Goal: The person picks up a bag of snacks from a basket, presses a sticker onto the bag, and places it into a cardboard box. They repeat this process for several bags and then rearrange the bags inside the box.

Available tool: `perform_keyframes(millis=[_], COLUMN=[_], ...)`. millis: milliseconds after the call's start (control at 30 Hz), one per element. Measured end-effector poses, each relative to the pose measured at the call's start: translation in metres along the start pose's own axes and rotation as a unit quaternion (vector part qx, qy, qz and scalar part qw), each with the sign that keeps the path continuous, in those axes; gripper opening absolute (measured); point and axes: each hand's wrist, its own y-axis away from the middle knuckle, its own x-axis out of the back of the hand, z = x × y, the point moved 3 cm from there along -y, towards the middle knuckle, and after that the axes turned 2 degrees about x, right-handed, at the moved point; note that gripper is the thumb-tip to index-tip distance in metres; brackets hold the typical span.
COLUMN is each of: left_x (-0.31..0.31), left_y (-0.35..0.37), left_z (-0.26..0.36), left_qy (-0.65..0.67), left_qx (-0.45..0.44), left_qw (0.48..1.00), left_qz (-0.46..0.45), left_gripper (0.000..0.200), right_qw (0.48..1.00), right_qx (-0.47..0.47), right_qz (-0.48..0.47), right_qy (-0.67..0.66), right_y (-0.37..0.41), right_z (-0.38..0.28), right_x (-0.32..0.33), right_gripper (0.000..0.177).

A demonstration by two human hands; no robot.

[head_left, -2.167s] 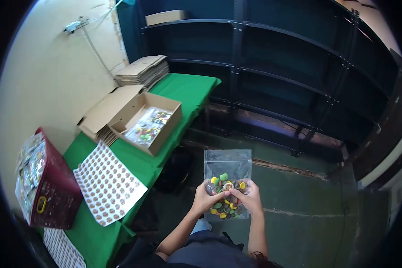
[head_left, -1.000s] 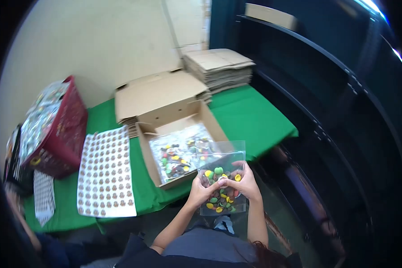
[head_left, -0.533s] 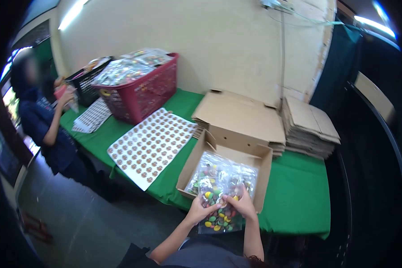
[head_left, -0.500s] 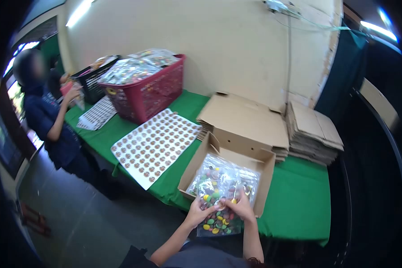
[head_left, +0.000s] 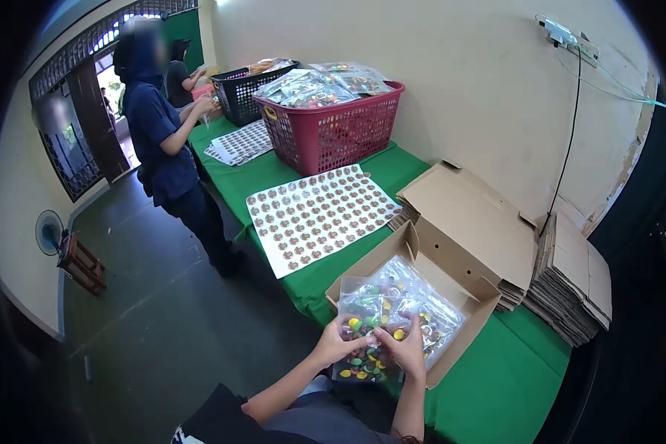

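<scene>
A clear plastic bag of colourful round candies (head_left: 366, 366) is held up in front of me, close to the table's edge. My left hand (head_left: 338, 343) grips its left side, fingers behind and thumb across the front. On the other side my right hand (head_left: 407, 346) pinches it the same way. Both thumbs meet near the bag's middle, where a small pale spot shows that I cannot make out. Just beyond, an open cardboard box (head_left: 472, 324) holds more clear bags (head_left: 448, 314) of similar candies. The held bag partly covers them.
A sheet of round brown stickers (head_left: 318, 214) lies on the green cloth (head_left: 496, 370). Behind it stands a red basket (head_left: 333, 140) heaped with candy bags, beside a black basket (head_left: 251, 96). Flattened cardboard boxes (head_left: 470, 222) are stacked right. Two people stand at the far left.
My view has swung left, so the table and baskets sit further right and the second person shows. Both hands keep their hold on the candy bag.
</scene>
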Motion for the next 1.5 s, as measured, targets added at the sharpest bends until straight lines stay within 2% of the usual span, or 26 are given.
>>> perform_keyframes(millis=[67, 100, 133, 200, 233, 367, 400, 467, 533, 633, 667, 700, 767, 800, 900, 1000, 1067, 1133, 1200, 1233, 1267, 1333, 1400, 1433, 1467, 1500], left_x=[-0.004, -0.006, -0.009, -0.015, -0.018, -0.035, -0.039, -0.047, -0.054, -0.057, -0.056, -0.055, -0.053, -0.053, -0.054, -0.054, -0.051, -0.051, -0.053, -0.052, -0.054, -0.052, -0.054, -0.054, -0.054, -0.054], left_y=[-0.008, -0.010, -0.012, -0.021, -0.026, -0.050, -0.056, -0.072, -0.082, -0.089, -0.091, -0.093, -0.101, -0.106, -0.121, -0.131, -0.140, -0.144, -0.149, -0.155, -0.159, -0.165, -0.167, -0.166, -0.164, -0.170], left_z=[-0.004, -0.001, 0.000, -0.001, -0.007, 0.008, 0.007, -0.003, -0.004, -0.006, -0.008, -0.008, -0.012, -0.013, -0.022, -0.030, -0.030, -0.005, -0.004, -0.010, -0.012, -0.009, -0.001, 0.005, 0.007, -0.005], left_qy=[-0.002, -0.016, -0.030, -0.016, 0.000, -0.002, -0.024, 0.017, 0.018, 0.029, 0.012, 0.012, -0.006, -0.007, 0.046, -0.004, -0.014, -0.019, -0.037, -0.076, -0.075, 0.018, 0.021, 0.009, -0.003, -0.026], left_qx=[-0.004, 0.002, 0.007, 0.006, 0.009, 0.024, 0.048, 0.032, 0.021, 0.016, 0.017, 0.017, 0.083, 0.080, 0.047, 0.012, 0.024, 0.042, 0.039, 0.085, 0.091, 0.044, 0.071, 0.090, 0.109, 0.106], left_qw=[1.000, 1.000, 1.000, 1.000, 1.000, 0.998, 0.995, 0.993, 0.992, 0.988, 0.989, 0.988, 0.986, 0.986, 0.983, 0.988, 0.984, 0.982, 0.962, 0.954, 0.952, 0.979, 0.977, 0.976, 0.975, 0.971], left_qz=[-0.013, -0.006, 0.000, -0.015, -0.012, -0.054, -0.079, -0.108, -0.127, -0.150, -0.150, -0.153, -0.142, -0.146, -0.171, -0.152, -0.174, -0.183, -0.266, -0.276, -0.281, -0.198, -0.202, -0.197, -0.191, -0.214], left_gripper=[0.045, 0.048, 0.050, 0.050, 0.050, 0.049, 0.048, 0.048, 0.049, 0.049, 0.048, 0.048, 0.047, 0.047, 0.049, 0.046, 0.047, 0.045, 0.041, 0.033, 0.033, 0.028, 0.026, 0.026, 0.026, 0.026], right_qw=[0.995, 0.998, 0.998, 0.998, 0.999, 0.999, 0.996, 0.987, 0.989, 0.997, 0.997, 0.999, 0.999, 0.999, 0.989, 0.994, 0.994, 0.990, 0.988, 0.990, 0.991, 0.988, 0.995, 0.995, 0.999, 0.997], right_qx=[0.083, 0.048, 0.049, -0.011, 0.022, -0.002, -0.003, -0.001, -0.035, -0.026, -0.024, -0.010, -0.010, -0.006, -0.003, 0.031, 0.044, -0.003, -0.009, -0.013, -0.014, -0.033, -0.036, -0.069, -0.045, -0.042], right_qz=[0.042, 0.033, 0.034, -0.010, -0.016, 0.015, 0.031, 0.065, 0.103, 0.073, 0.076, 0.041, -0.007, -0.004, 0.089, 0.081, 0.098, 0.093, 0.107, 0.094, 0.080, 0.080, 0.042, 0.017, 0.005, 0.021], right_qy=[0.023, -0.030, -0.030, -0.053, -0.025, -0.046, -0.080, -0.146, -0.103, -0.004, -0.002, -0.010, -0.037, -0.037, -0.117, -0.073, -0.034, -0.104, -0.112, -0.107, -0.105, -0.130, -0.080, -0.072, -0.013, -0.053], right_y=[-0.011, -0.008, -0.004, -0.001, -0.007, -0.011, -0.012, -0.015, -0.015, -0.025, -0.026, -0.028, -0.031, -0.036, -0.055, -0.075, -0.081, -0.081, -0.078, -0.076, -0.076, -0.074, -0.074, -0.073, -0.079, -0.081], right_z=[0.028, 0.019, 0.007, -0.007, 0.004, -0.007, -0.008, -0.012, -0.018, -0.002, 0.002, -0.003, -0.009, -0.009, -0.013, -0.006, -0.007, -0.001, 0.000, 0.001, 0.001, 0.002, 0.000, -0.004, 0.009, 0.003], right_x=[0.008, 0.009, 0.012, 0.016, 0.021, 0.038, 0.042, 0.048, 0.052, 0.056, 0.062, 0.062, 0.065, 0.065, 0.072, 0.075, 0.074, 0.076, 0.080, 0.080, 0.079, 0.079, 0.083, 0.087, 0.098, 0.101], right_gripper=[0.068, 0.066, 0.066, 0.066, 0.065, 0.064, 0.063, 0.061, 0.057, 0.054, 0.054, 0.052, 0.052, 0.052, 0.062, 0.058, 0.051, 0.045, 0.042, 0.041, 0.041, 0.043, 0.050, 0.054, 0.050, 0.045])
